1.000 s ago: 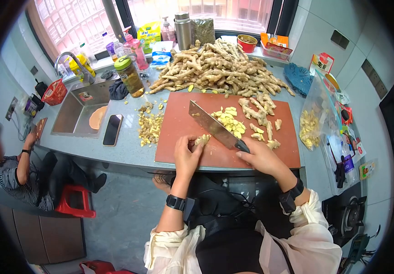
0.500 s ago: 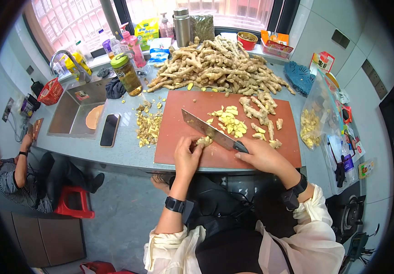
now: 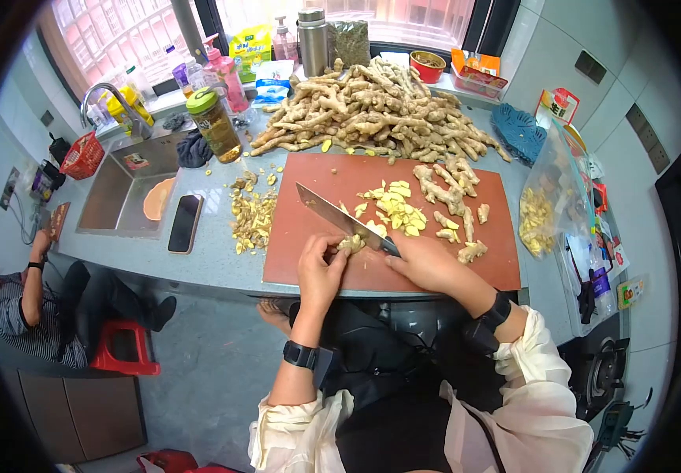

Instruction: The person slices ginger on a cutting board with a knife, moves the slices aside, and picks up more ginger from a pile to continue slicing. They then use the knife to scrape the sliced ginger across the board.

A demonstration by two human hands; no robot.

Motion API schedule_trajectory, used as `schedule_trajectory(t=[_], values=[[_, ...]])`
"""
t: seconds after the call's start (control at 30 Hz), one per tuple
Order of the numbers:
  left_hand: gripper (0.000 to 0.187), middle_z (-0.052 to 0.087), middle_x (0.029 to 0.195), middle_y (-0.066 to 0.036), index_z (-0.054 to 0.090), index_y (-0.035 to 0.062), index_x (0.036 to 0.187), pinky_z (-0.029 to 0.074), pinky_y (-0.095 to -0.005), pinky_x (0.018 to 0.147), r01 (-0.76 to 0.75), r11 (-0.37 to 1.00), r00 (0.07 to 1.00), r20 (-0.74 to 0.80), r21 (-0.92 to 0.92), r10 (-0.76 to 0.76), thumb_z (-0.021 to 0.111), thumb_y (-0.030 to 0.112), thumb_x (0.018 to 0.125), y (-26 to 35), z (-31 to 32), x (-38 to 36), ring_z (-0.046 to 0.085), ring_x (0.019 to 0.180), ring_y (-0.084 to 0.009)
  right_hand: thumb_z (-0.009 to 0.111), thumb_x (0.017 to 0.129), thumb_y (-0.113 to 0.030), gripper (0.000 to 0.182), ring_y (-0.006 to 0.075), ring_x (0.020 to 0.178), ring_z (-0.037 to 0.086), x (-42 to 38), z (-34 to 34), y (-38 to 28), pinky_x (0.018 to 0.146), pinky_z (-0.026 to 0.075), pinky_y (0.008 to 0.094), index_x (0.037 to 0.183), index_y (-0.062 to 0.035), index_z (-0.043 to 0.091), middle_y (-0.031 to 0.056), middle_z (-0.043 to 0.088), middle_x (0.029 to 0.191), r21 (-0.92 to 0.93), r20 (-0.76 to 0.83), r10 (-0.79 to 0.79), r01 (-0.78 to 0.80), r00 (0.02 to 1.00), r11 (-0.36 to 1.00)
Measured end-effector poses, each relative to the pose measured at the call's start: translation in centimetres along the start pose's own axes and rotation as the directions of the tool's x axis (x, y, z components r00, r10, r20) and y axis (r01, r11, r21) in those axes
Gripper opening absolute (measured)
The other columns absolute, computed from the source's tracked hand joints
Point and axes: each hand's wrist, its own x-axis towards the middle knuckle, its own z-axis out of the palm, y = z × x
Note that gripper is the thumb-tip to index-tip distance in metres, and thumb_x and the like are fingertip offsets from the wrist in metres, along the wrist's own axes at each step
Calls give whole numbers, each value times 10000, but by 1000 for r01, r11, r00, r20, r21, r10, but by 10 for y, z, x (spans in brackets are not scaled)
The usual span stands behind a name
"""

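My left hand (image 3: 322, 268) has its fingers closed on a small piece of ginger (image 3: 350, 243) at the lower part of the reddish-brown cutting board (image 3: 293, 213). In my right hand (image 3: 421, 260) is the handle of a cleaver (image 3: 332, 210). Its blade slants up to the left, close beside that piece. Yellow ginger slices (image 3: 395, 206) lie on the board behind the blade. Unpeeled ginger roots (image 3: 444, 189) rest at the board's right side, with smaller pieces near them. Behind the board rises a large heap of ginger (image 3: 380, 110).
Ginger scraps (image 3: 252, 217) and a phone (image 3: 186, 225) lie left of the board, near a jar (image 3: 214, 130) and the sink (image 3: 111, 197). A plastic bag of slices (image 3: 537, 213) stands right. Another person (image 3: 29, 303) sits at far left on a red stool (image 3: 123, 364).
The cleaver and my right hand have shifted a little to the left, and the blade now lies nearer my left hand. My left hand keeps its hold on the ginger piece.
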Motion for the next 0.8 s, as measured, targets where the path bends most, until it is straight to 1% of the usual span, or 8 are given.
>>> schedule_trajectory(t=[0.07,0.1,0.17,0.2,0.27,0.4,0.57,0.8], values=[[215,687,1004,-110,727,8,1054,553,-336,759,8,1000,1000,-7,4,-8,771,8,844,1,1,-1,685,836,-226,651,997,-299,345,427,916,679,-1,5,-1,815,528,501,1157,-10,551,245,684,964,37,-97,-42,46,994,998],[213,687,999,-108,727,10,1052,553,-335,754,17,1000,1000,-16,4,-17,773,11,844,2,1,-1,686,830,-223,651,997,-299,345,427,916,679,-4,4,2,815,528,501,1157,-10,551,245,684,964,37,-99,-47,50,994,998],[210,688,995,-107,727,13,1051,553,-335,751,18,1000,1000,-24,16,-18,773,12,846,3,1,-2,687,822,-221,667,988,-270,307,331,847,683,-15,-6,7,755,534,441,1127,-13,575,193,671,911,328,-11,-1,5,1000,945],[207,689,992,-106,727,16,1049,553,-334,748,25,999,999,-22,23,-24,773,14,848,3,1,-2,689,814,-218,667,988,-270,307,331,847,683,-19,-8,10,755,534,441,1127,-13,575,193,671,911,326,-11,-4,8,1000,945],[206,690,987,-103,728,18,1049,553,-334,746,35,999,999,-22,10,-35,773,14,848,1,2,-2,692,814,-217,678,979,-243,274,260,797,657,-27,-10,15,710,521,396,1102,-14,592,151,648,889,286,-71,-8,28,997,958],[213,688,968,-97,735,29,1055,554,-334,741,78,997,997,-16,17,-77,776,18,846,0,3,-3,692,804,-214,684,974,-250,290,291,805,654,-37,-23,13,731,513,417,1122,-17,596,164,646,902,303,-102,-37,67,994,951],[213,686,960,-93,736,32,1050,553,-333,733,63,997,998,-22,46,-62,781,22,842,3,1,-2,686,793,-210,684,972,-271,318,364,885,660,-37,-24,10,806,508,450,1145,-19,595,207,661,943,204,-105,-118,137,987,969],[181,685,969,-95,719,20,1015,550,-334,724,40,999,999,-28,32,-39,778,24,844,2,2,-1,687,792,-213,675,975,-292,355,419,963,668,-37,-28,2,839,508,488,1191,-22,594,248,688,1016,118,-27,-52,55,998,991]])
